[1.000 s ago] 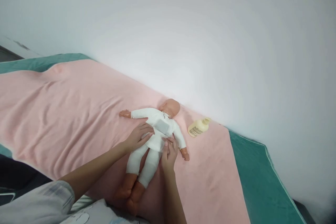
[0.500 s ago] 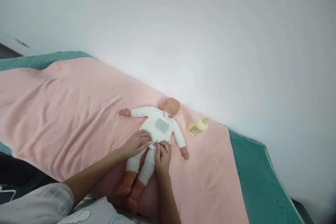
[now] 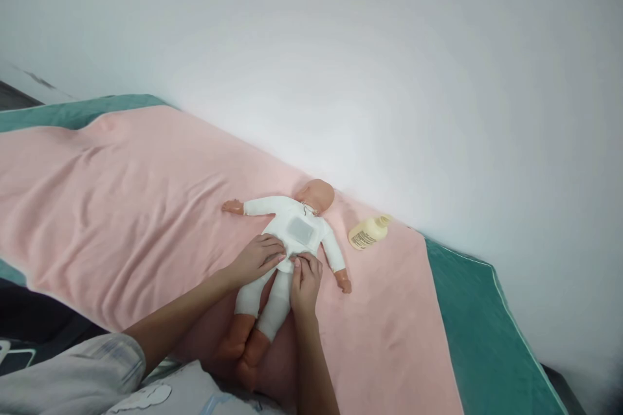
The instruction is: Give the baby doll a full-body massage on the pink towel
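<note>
A baby doll [image 3: 281, 215] with a white cloth body lies stretched out on the pink blanket, its arms spread and its bald head toward the wall. A grey rectangular panel [image 3: 300, 230] sits on its torso. My left hand [image 3: 260, 258] rests at the doll's waist, thumb and fingers closed on the white cloth. Beside it, my right hand [image 3: 306, 279] pinches the same cloth just below the panel. Both sets of fingertips nearly meet there, and they partly hide what they grip. The doll's orange-brown lower legs [image 3: 243, 334] point toward me.
A pale yellow bottle [image 3: 368, 233] leans on the blanket right of the doll. The pink blanket [image 3: 146, 207] has folds at left and lies over a green sheet [image 3: 481, 324]. A plain white wall [image 3: 341, 65] rises right behind the bed.
Both hands have moved slightly up the doll's torso toward the panel, still pinching the cloth. The doll and the bottle stay where they were.
</note>
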